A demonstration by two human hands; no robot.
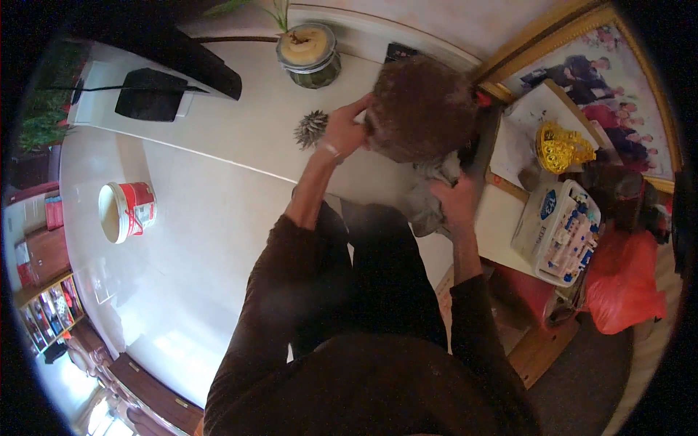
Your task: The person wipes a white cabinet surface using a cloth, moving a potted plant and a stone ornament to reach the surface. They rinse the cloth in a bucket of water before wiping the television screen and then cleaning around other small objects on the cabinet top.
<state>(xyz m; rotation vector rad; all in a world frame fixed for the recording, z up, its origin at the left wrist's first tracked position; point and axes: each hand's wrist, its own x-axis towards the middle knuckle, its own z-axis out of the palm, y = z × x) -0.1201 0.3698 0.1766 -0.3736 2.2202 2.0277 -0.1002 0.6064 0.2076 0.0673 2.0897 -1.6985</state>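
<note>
A large dark brown rounded thing stands on the white surface near the far right. Its kind cannot be made out. My left hand grips its left side, thumb and fingers against the edge. My right hand is closed on a crumpled grey cloth, close below the brown thing's near side. Just left of my left hand sits a small grey spiky plant. Farther back is a glass jar with a pale bulb and green leaves.
On the right are a gold ornament, a white tub of small blue-and-white pieces, a red plastic bag and a gold-framed picture. A red-and-white bucket is at left. A black screen stands at back left.
</note>
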